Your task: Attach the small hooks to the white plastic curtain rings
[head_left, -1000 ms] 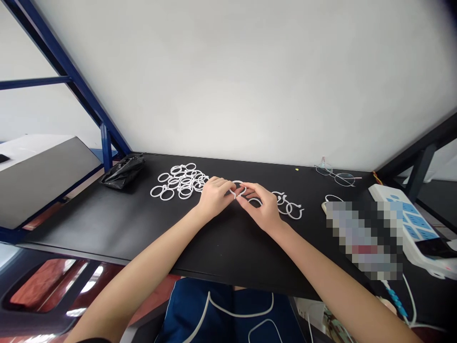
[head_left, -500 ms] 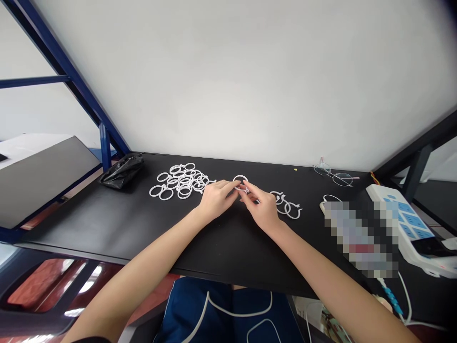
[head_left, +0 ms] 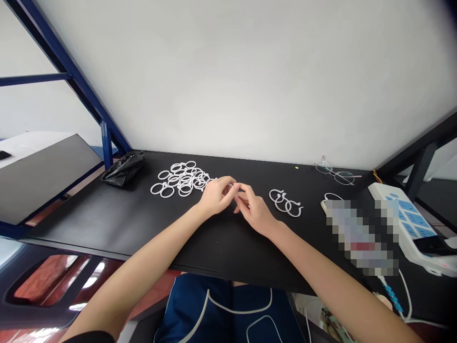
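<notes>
At the middle of the black table (head_left: 214, 257), my left hand (head_left: 216, 196) and my right hand (head_left: 256, 209) meet with fingertips touching. Between them is a white ring (head_left: 231, 185), mostly hidden by the fingers; only a sliver of it shows. Both hands are closed on it in a pinch. Just left of my left hand lies a heap of joined white rings (head_left: 185, 178), each with a small clasp. To the right of my right hand, several white rings (head_left: 293, 208) lie overlapping, with gaps in their loops.
A crumpled black plastic bag (head_left: 123, 169) lies at the back left. Eyeglasses (head_left: 344, 177) rest near the wall at right. A blurred-out phone-like object (head_left: 360, 238) and a white power strip (head_left: 410, 224) with cables stand at the right edge.
The held ring stood up visibly above the fingertips before; now the fingers cover most of it. My hands have drawn closer together, with the right hand shifted slightly left.
</notes>
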### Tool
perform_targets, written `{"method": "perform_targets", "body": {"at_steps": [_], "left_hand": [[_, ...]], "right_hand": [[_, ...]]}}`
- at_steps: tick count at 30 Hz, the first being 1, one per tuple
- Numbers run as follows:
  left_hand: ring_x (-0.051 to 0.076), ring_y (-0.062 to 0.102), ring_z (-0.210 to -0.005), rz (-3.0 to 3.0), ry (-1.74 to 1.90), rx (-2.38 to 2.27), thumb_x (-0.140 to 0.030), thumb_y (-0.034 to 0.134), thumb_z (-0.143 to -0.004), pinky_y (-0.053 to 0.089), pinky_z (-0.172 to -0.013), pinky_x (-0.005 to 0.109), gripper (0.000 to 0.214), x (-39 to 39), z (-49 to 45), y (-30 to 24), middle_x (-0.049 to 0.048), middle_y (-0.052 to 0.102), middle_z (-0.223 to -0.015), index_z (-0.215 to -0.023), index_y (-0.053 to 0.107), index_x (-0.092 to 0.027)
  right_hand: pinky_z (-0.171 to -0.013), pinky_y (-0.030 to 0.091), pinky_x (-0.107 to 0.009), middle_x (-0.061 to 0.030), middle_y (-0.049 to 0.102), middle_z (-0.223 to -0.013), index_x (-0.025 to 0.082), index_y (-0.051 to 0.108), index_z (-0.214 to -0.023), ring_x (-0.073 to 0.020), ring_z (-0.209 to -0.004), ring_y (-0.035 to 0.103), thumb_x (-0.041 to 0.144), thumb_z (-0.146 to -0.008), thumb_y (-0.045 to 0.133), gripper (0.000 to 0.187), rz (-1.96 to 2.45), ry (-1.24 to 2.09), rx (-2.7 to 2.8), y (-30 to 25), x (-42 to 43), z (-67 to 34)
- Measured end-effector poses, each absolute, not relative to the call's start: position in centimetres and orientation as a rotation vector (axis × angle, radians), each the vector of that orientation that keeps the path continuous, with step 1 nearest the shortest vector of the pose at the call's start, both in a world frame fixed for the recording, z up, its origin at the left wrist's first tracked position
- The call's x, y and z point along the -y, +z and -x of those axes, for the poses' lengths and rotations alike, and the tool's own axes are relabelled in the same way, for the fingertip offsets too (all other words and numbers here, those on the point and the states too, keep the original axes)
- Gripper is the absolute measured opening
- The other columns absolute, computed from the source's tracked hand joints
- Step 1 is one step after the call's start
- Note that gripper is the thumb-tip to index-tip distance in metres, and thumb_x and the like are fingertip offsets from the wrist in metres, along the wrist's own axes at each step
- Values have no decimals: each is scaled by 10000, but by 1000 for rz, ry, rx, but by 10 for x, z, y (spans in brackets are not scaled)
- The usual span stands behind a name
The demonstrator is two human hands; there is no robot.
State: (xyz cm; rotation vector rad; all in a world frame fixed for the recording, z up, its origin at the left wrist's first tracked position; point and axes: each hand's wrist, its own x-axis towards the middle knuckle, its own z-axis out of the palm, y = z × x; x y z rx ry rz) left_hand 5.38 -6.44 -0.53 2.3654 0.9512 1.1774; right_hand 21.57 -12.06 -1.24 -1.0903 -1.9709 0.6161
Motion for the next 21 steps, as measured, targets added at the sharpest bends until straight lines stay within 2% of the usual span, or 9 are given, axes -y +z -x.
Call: {"method": "perform_targets", "body": {"at_steps": [2, 4, 8, 11, 14, 21], "left_hand": [[100, 467, -526, -2422, 1169, -944, -369, 393, -972, 369, -525, 235, 379, 64, -54, -5, 2, 529, -621, -692, 541, -161], [104, 449, -517, -2454, 1209, -918, -367, 351, -984, 356, -520, 243, 440, 62, -54, -5, 4, 499, -582, -618, 494, -168], [116, 505, -515, -2440, 1328, -819, -335, 260, -999, 381, -528, 249, 484, 58, -51, -8, 26, 547, -568, -617, 508, -170], [118, 514, -497, -2429, 1352, -787, -336, 252, -995, 389, -516, 251, 489, 57, -49, -9, 29, 567, -562, -641, 543, -167], [113, 502, -480, -2415, 1382, -778, -355, 244, -994, 389, -506, 246, 505, 58, -49, -8, 24, 558, -545, -644, 556, -167], [101, 460, -446, -2281, 1470, -801, -367, 250, -1005, 361, -494, 248, 532, 65, -55, -5, 4, 508, -495, -626, 561, -160]], "right_hand": [[-618, 557, -291, -27, 731, -979, 254, 354, -1283, -157, -625, 702, 282, -1002, 394, 285, 1093, 633, 1958, -13, 121, -214], [-605, 546, -282, -16, 727, -932, 252, 365, -1237, -155, -603, 697, 307, -994, 418, 255, 1094, 651, 1919, -14, 122, -213], [-495, 468, -235, 44, 635, -665, 240, 440, -978, -131, -469, 612, 386, -972, 467, 149, 1144, 661, 1876, -13, 122, -213], [-453, 378, -225, 63, 519, -558, 241, 433, -822, -119, -430, 513, 371, -986, 423, 210, 1159, 547, 1988, -9, 123, -214], [-466, 335, -231, 52, 502, -564, 239, 437, -791, -120, -446, 477, 334, -1002, 371, 240, 1145, 444, 2055, -6, 124, -215], [-475, 307, -239, 51, 481, -567, 236, 427, -800, -118, -447, 441, 309, -1008, 356, 231, 1116, 433, 2084, -4, 125, -215]]}}
